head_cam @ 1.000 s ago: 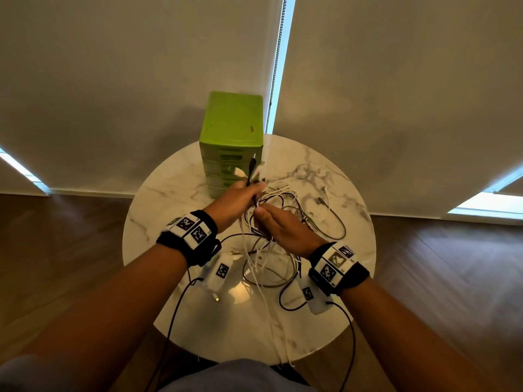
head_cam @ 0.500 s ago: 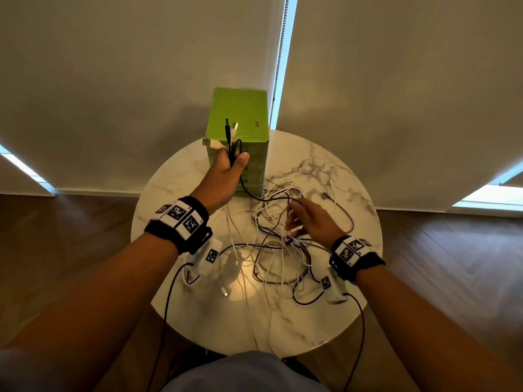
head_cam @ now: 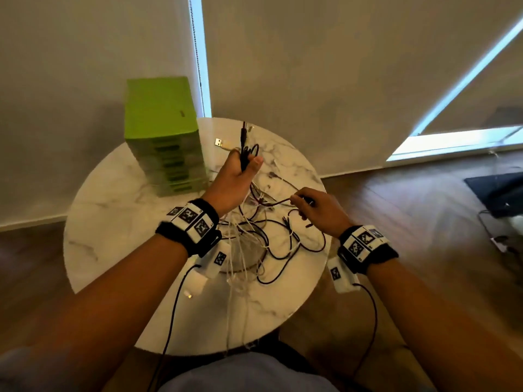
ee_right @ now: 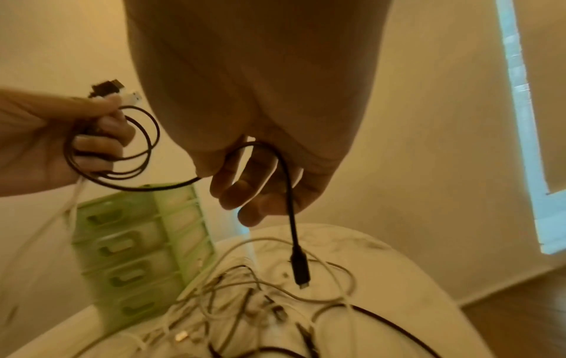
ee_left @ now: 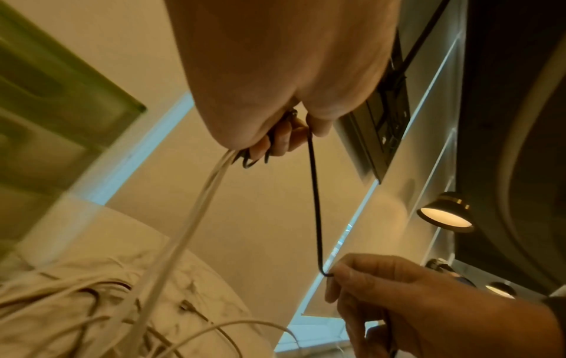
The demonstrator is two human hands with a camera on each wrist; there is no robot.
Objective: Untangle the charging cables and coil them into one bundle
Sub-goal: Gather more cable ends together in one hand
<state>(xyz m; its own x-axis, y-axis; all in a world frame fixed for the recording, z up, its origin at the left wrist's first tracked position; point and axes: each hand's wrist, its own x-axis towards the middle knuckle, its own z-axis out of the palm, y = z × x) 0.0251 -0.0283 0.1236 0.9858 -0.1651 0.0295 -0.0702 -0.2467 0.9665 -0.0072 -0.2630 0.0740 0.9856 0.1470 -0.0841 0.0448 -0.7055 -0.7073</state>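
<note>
Black cable [ee_right: 289,193] — between both hands

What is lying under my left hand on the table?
Under the left hand lies a tangle of cables on the marble table; the wrist and forearm cover its near-left part.

No readable text appears anywhere; the wristbands [head_cam: 189,219] carry only square black-and-white marker patterns.

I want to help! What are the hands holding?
Left hand grips black cable coils and white cables below their plugs; right hand pinches its free end.
</note>
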